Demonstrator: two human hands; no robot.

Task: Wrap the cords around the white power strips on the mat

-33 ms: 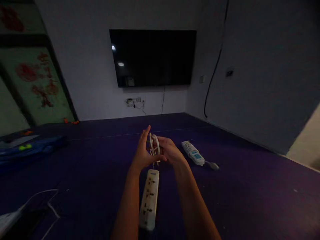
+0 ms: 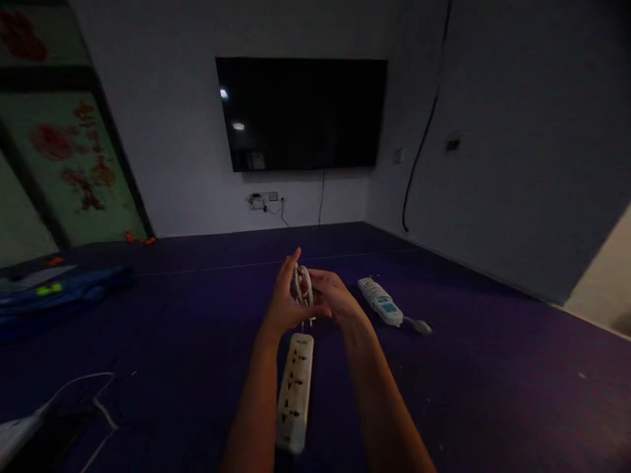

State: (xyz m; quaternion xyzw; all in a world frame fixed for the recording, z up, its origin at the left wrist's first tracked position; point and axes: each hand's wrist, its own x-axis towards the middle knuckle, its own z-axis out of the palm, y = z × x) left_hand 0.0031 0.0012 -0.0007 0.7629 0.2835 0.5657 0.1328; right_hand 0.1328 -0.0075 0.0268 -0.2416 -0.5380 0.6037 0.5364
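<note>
Looped white cable (image 2: 309, 289) held between hands: I see left hand (image 2: 282, 307) curved round coil, right hand (image 2: 340, 299) pinching opposite side. Long white plastic power strip (image 2: 298, 374) on dark purple floor (image 2: 197, 368), below hands, between forearms. White cord-wrapped block with blue panel (image 2: 380, 303) right of right hand.

"Was it dim?"
"Very. The floor (image 2: 187, 355) sank into deep purple, its right side lighter, and the upper right corner went nearly black."
"Any glare?"
"Two small white reflections showed on the TV (image 2: 305, 115)."
"Was it sharp?"
"Soft; the plug (image 2: 420, 326) blurred, and the sides looked stretched."
</note>
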